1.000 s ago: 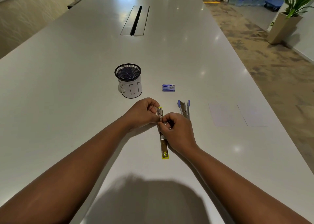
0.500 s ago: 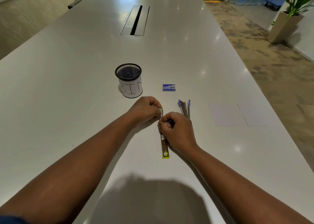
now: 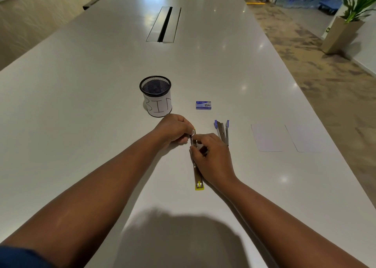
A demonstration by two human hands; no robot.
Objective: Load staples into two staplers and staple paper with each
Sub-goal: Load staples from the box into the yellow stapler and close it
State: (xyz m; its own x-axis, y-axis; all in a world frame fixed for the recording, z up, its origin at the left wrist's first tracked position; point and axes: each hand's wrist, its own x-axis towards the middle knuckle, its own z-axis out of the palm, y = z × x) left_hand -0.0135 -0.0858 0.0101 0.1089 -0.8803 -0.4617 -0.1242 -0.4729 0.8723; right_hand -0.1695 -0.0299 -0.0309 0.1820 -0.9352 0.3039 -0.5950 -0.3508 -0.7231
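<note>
Table: long glossy white table [image 3: 81,109] running far into the room.
Sheets: two white paper sheets [image 3: 270,138] lying flat side by side at the right, well apart from the hands.
Bin: black mesh cup with a white "BIN" label [image 3: 156,96], far left of the hands.
Left hand [image 3: 173,130]: fingers pinched on the far end of the yellow stapler.
Right hand [image 3: 213,157]: fingertips closed on its middle.
Yellow stapler: long yellow-and-metal stapler [image 3: 197,176], opened flat, near centre.
Blue stapler: blue-tipped metal stapler [image 3: 222,131], spread open, just right of the hands.
Box: small blue staple box [image 3: 203,105], beyond the hands.
</note>
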